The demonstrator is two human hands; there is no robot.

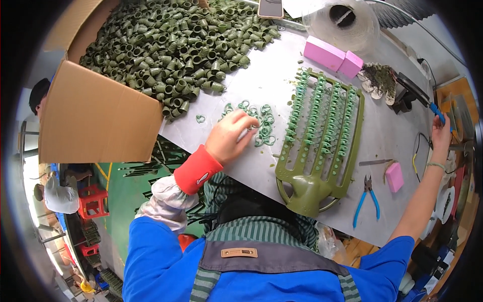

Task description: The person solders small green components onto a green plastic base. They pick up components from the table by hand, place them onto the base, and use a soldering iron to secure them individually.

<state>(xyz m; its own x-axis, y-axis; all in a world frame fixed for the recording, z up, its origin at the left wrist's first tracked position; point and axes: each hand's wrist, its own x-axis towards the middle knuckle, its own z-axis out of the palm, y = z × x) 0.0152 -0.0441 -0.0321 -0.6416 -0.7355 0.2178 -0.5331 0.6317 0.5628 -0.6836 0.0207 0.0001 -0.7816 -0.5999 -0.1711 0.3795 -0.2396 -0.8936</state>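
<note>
My left hand [232, 135], with a red cuff at the wrist, is over small light-green rings [264, 123], fingers curled around something pale that I cannot make out. My right hand [440, 132] reaches to the far right and grips the blue handle [436, 111] of a black tool. Between my arms lies an olive-green plastic rack [312, 182] with long rows of light-green clips. Blue-handled cutters [367, 202], a thin metal bar [375, 162] and a pink block [394, 178] lie right of it.
An open cardboard box [98, 113] and a heap of olive plastic pieces [171, 50] fill the upper left. Pink blocks [324, 53], a soiled glove [377, 80], a phone [270, 7] and a clear roll [365, 30] lie at the back. A person [39, 95] is at far left beside red stools [92, 201].
</note>
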